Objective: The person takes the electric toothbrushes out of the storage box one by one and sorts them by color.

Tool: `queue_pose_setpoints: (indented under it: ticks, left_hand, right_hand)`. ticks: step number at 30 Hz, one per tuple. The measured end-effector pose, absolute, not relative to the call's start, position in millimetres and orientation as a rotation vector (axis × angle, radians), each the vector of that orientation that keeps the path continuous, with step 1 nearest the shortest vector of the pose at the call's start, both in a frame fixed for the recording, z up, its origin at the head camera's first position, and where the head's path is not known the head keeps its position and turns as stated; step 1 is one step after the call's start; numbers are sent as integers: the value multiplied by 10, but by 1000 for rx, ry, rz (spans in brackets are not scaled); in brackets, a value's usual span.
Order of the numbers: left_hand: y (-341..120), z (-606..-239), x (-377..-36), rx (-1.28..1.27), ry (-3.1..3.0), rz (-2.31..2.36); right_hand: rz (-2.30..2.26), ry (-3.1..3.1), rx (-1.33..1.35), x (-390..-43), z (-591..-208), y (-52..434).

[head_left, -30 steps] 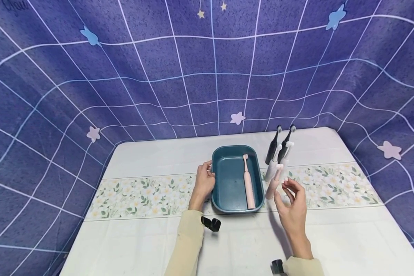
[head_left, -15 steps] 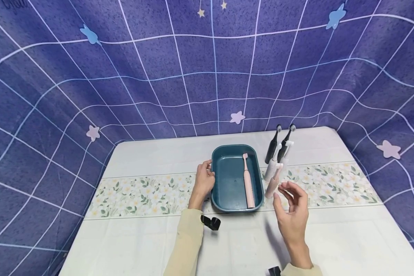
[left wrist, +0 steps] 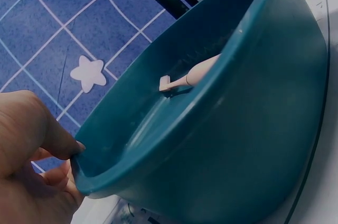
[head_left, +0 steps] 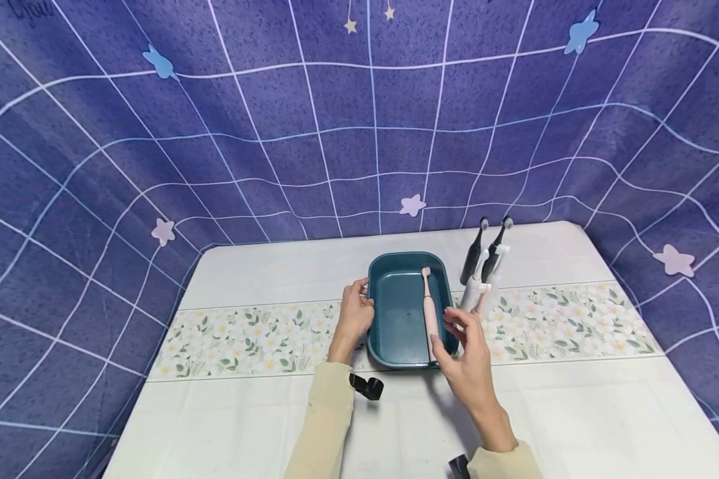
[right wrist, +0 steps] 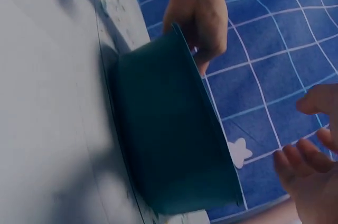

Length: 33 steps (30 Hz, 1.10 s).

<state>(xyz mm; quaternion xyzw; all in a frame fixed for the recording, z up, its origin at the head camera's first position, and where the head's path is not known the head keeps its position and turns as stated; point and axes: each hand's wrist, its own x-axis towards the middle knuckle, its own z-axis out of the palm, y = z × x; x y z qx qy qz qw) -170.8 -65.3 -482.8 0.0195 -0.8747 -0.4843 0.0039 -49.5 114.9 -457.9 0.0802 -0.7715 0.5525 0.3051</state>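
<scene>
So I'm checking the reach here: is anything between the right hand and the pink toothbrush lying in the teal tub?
Nothing visible. The right hand hovers open over the tub's near right rim, beside the pink toothbrush.

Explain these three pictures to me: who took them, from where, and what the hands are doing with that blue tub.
No machine here: a person wears three cameras. The wide picture comes from the head, the close ones from each wrist. A white table with a flowered band carries a teal tub; a pink toothbrush lies inside it. Beside the tub stand more toothbrushes, black, white and pink. The left hand has a grip on the tub's left rim, thumb over the edge, as the left wrist view shows. The right hand hovers open at the tub's near right corner, holding nothing.
</scene>
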Motion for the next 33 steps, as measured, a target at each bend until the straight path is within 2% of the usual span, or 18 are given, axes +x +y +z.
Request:
queue_pose_setpoints:
  ticks: [5,13,33]
  left_hand:
    - [-658,-4853,-1717,63,-2748,-1517]
    - [-664,-4867,-1725,67,-2753,-1514]
    - [-676,-4874,-1740,26,-2745,-1470]
  right_hand:
    - [1487,-2244,84,-626,-4752,1112]
    - [1551,-2523,-81,-776,-4760,1057]
    - [1484,-2944,-197,-1150,-4763,1010]
